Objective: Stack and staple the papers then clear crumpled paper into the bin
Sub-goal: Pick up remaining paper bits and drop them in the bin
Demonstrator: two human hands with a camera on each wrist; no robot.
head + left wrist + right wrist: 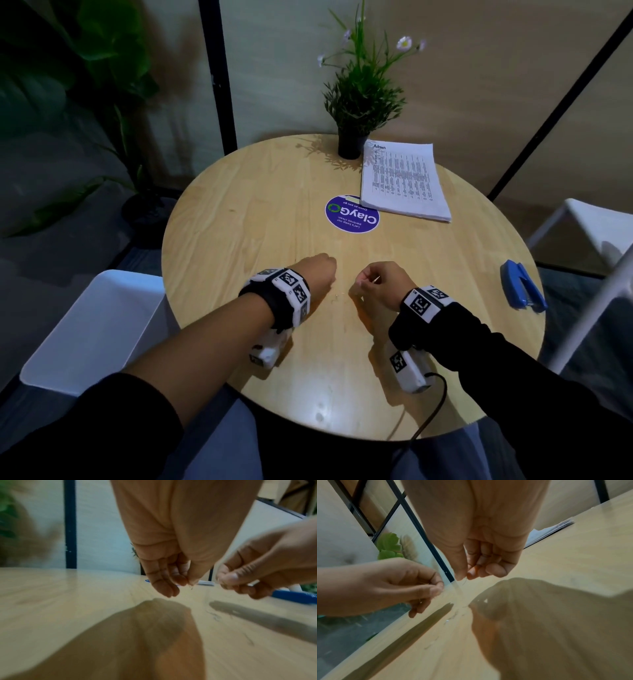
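- Stapled stack of white printed papers: upper right of frame, flat on round wooden table, long axis running toward the table's far edge.
- Blue stapler: right edge, long axis diagonal.
- Left hand and right hand: centre, each pinching something tiny; what it is cannot be told.
- White plastic bin: lower left.

The head camera is looking steeply down over the round table, while each wrist camera is peering low along its palm, close above the tabletop, both sharing the two hands' fingertips and the wood between.
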